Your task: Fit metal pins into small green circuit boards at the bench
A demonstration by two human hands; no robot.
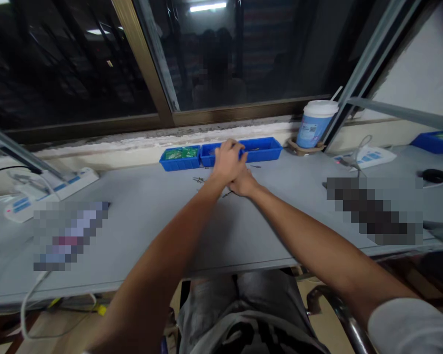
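Note:
My left hand (pixel 229 160) reaches across the front of the blue bins, its fingers bent and closed. Just below it and slightly to the right, my right hand (pixel 244 183) rests low over the table with its fingers curled. The two hands overlap, so whatever either one holds is hidden. Small thin dark parts (pixel 198 180) lie left of the hands, and another thin part (pixel 228 194) sticks out beneath them. Green circuit boards (pixel 188 152) fill the left blue bin (pixel 182 164). The middle blue bin (pixel 207 160) is partly covered by my left hand.
Behind my hands, the right blue bin (pixel 264 156) holds a few thin items. A blue cup (pixel 311 128) stands in a cardboard holder at the back right. Power strips (pixel 51 195) lie at both sides of the grey table (pixel 143 236). Blurred-out objects flank my arms.

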